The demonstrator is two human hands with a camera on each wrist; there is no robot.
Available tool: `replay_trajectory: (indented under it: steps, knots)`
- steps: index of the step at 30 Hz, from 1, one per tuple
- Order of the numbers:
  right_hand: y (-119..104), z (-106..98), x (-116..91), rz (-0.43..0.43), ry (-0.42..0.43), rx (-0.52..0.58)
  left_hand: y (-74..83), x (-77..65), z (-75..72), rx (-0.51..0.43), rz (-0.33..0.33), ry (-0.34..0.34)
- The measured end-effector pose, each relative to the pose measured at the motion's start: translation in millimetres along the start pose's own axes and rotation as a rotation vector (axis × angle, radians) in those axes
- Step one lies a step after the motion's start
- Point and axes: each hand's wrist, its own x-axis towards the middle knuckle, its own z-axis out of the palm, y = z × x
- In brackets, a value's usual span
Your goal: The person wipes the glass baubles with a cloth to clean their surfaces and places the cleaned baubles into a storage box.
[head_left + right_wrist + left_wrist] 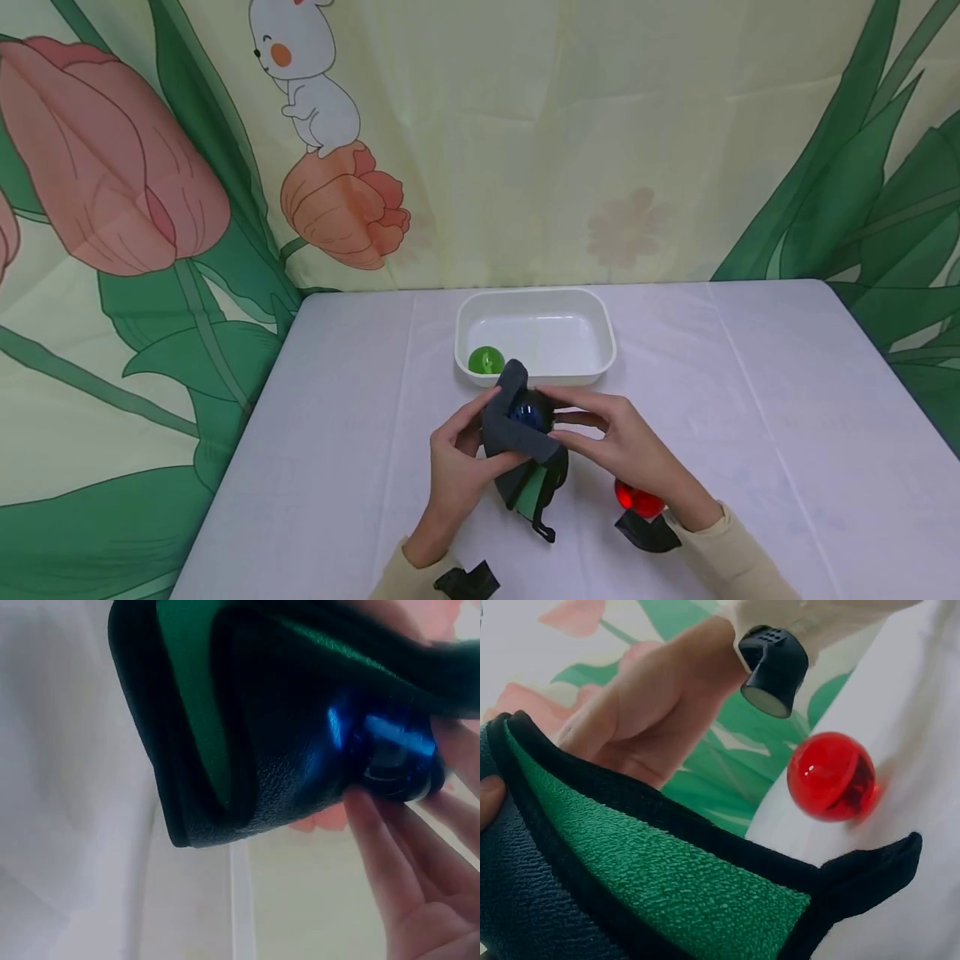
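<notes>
Near the front of the tray, a dark grey cloth (498, 421) with a green side, black edging and a small loop is folded partly around a shiny blue ball (534, 408). My left hand (459, 471) grips the cloth from the left, thumb across its front. From the right, my right hand (618, 437) holds the ball between thumb and fingers, its fingertips on the blue surface in the right wrist view. The green side of the cloth (667, 855) faces the left wrist camera. A clear red ball (636, 498) lies on the table below the right wrist.
A white rectangular tray (555, 333) stands at the table's back edge, with a green ball (487, 360) in its front left corner. White cloth covers the table (337, 433). Behind it hangs a curtain (510, 150) printed with flowers and a white animal.
</notes>
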Motion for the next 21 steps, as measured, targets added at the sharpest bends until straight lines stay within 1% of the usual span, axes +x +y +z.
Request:
replay_trajectory:
  steps: [2,5,9,13,17,21]
  knots:
    - [1.1,-1.6,0.2,-0.017,-0.001,0.0,1.1,0.7,-0.1,-0.006,-0.001,-0.009]
    - [1.9,-1.6,0.5,-0.021,0.022,0.005,1.0,0.8,0.4,-0.016,-0.009,-0.026]
    - [2.6,-0.8,1.4,-0.044,0.032,0.01,0.0,0.7,1.5,-0.026,-0.014,-0.024]
    - [4.5,-1.6,2.2,-0.112,-0.002,-0.055,-0.6,1.6,1.9,-0.043,-0.017,-0.006]
    - [7.4,-1.2,2.8,-0.184,-0.022,-0.121,-2.1,2.1,1.6,-0.061,-0.034,0.001]
    - [6.7,1.2,3.1,-0.201,-0.022,-0.175,-2.9,1.8,1.5,-0.058,-0.04,0.009]
